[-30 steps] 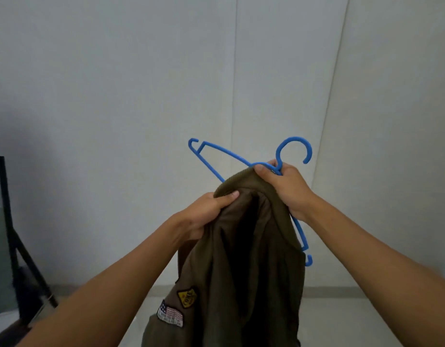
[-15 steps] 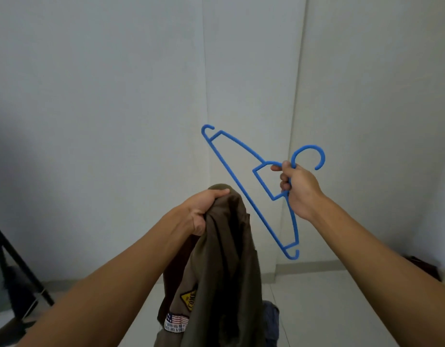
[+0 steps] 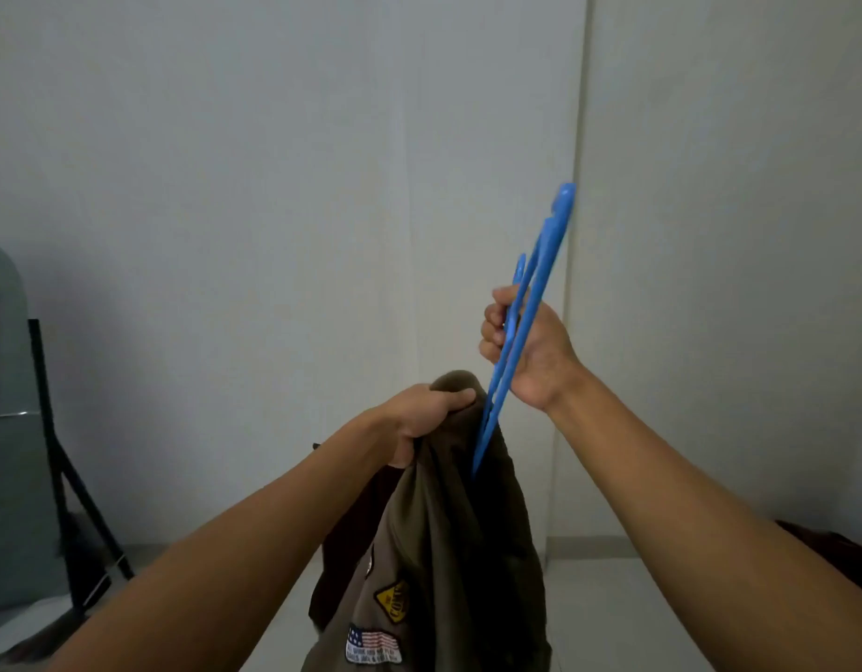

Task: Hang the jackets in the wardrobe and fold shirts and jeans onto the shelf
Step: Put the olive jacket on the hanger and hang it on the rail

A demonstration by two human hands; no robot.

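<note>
An olive-brown jacket (image 3: 448,535) with a flag patch and a yellow patch hangs in front of me. My left hand (image 3: 426,417) grips it at the bunched top, near the collar. My right hand (image 3: 528,349) holds a blue plastic hanger (image 3: 530,303), seen almost edge-on and tilted, top end up to the right. The hanger's lower end dips into the jacket's opening just right of my left hand. Neither the wardrobe nor the shelf is in view.
A plain pale wall with a corner seam (image 3: 576,235) fills the background. A black metal stand (image 3: 60,458) and a grey-green object (image 3: 7,429) are at the left edge. Dark cloth (image 3: 836,555) lies on the floor at the right.
My right hand pulled the hanger out of the jacket, turned it edge-on, and now pokes its lower end into the jacket opening. My left hand kept its grip on the jacket top.
</note>
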